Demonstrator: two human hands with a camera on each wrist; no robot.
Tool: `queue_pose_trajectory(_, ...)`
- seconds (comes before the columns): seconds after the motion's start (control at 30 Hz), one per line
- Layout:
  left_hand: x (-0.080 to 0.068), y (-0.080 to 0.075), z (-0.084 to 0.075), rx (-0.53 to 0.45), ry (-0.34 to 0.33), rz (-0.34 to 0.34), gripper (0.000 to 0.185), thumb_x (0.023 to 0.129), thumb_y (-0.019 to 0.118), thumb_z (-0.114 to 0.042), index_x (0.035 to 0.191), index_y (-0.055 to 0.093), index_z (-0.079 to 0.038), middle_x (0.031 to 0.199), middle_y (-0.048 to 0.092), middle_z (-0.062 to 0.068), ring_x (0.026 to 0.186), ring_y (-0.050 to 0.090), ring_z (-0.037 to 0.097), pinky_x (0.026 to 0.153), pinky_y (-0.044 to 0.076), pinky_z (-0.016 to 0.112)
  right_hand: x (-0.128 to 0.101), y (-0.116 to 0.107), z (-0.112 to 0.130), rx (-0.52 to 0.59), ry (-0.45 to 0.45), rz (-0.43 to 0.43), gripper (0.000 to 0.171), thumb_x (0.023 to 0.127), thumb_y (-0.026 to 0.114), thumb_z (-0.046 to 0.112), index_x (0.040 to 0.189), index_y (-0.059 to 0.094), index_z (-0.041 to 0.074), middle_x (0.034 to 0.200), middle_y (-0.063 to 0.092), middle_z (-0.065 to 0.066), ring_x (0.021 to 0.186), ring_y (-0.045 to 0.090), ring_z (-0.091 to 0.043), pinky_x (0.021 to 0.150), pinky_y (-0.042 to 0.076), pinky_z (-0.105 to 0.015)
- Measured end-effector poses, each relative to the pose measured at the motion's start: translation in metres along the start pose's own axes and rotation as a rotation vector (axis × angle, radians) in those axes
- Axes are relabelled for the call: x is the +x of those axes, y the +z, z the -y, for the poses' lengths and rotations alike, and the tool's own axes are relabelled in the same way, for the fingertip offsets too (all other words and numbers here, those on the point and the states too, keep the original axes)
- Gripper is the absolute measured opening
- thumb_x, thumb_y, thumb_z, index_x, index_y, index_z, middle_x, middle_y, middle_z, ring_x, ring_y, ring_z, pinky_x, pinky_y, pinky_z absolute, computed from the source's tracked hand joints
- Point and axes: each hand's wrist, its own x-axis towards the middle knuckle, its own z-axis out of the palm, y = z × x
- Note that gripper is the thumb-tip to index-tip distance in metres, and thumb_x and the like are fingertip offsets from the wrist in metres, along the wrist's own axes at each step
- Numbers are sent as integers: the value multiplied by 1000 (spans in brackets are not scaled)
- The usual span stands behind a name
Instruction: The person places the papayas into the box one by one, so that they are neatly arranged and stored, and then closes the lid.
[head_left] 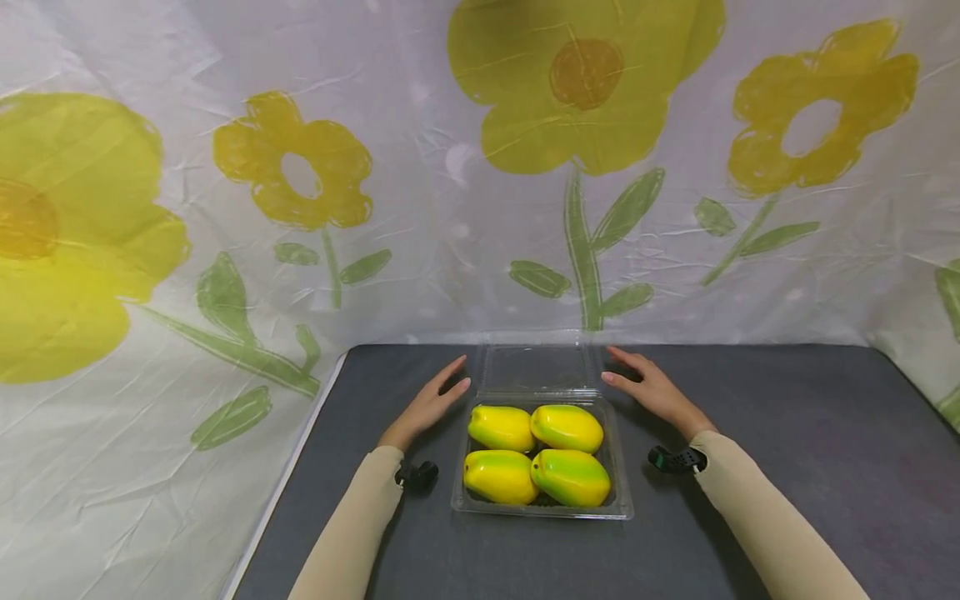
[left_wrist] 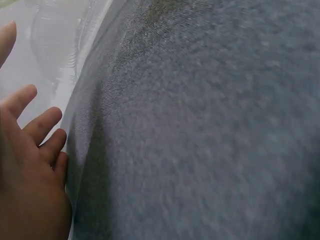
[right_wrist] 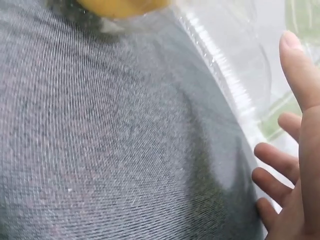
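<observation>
A clear plastic clamshell box (head_left: 540, 511) lies on the dark cloth with its lid (head_left: 536, 369) tipped back, away from the person. Several plump yellow-green fruits (head_left: 567, 427), oblong and papaya-like, sit in the box in two rows. To the left of the lid, the left hand (head_left: 429, 407) has its fingers spread and nothing in them. The right hand (head_left: 654, 390) is held similarly at the lid's right side, thumb apart from the fingers. In the right wrist view, the edge of one yellow fruit (right_wrist: 125, 6) shows at the top, near the relaxed right-hand fingers.
A dark grey cloth (head_left: 787, 467) covers the table. Behind it hangs a white sheet (head_left: 420, 275) printed with yellow flowers, close to the table's far edge. Black wrist straps with small devices (head_left: 417, 476) sit on both forearms, beside the box.
</observation>
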Motion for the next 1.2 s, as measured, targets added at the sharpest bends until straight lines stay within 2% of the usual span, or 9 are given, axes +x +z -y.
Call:
queue_pose_trajectory(0.23,4,2,-1,22,-6,57,64,100,47,-55,157,23,-37,167,22,1,154,20,33,120,20,66,2,1,-4,1,1,32,70,99,55,49,157,30,19,160,30,-21,149,16,-49,113,14,-74)
queue_pose_trajectory(0.47,6,3,-2,58,38,72,62,103,46,-47,158,26,-27,168,19,5,156,13,34,122,15,64,1,3,-3,-13,18,33,71,97,55,53,156,32,21,160,32,-19,148,17,-48,112,17,-73)
queue_pose_trajectory(0.67,6,3,-4,54,38,74,60,103,45,-48,157,26,-29,168,17,5,156,10,34,122,13,66,1,3,-2,-18,22,28,70,97,55,53,156,34,20,158,34,-19,146,20,-47,110,21,-72)
queue_pose_trajectory(0.87,6,4,-5,53,4,67,63,102,44,-53,158,23,-34,168,17,5,156,12,34,121,15,67,2,2,0,-6,18,21,70,97,55,53,155,35,20,158,35,-19,146,20,-47,111,21,-72)
queue_pose_trajectory(1.2,6,4,-7,33,22,70,62,103,46,-47,158,22,-31,168,18,5,155,16,34,121,18,64,3,3,0,-11,39,30,71,97,53,55,156,33,21,160,31,-20,149,15,-49,113,16,-73)
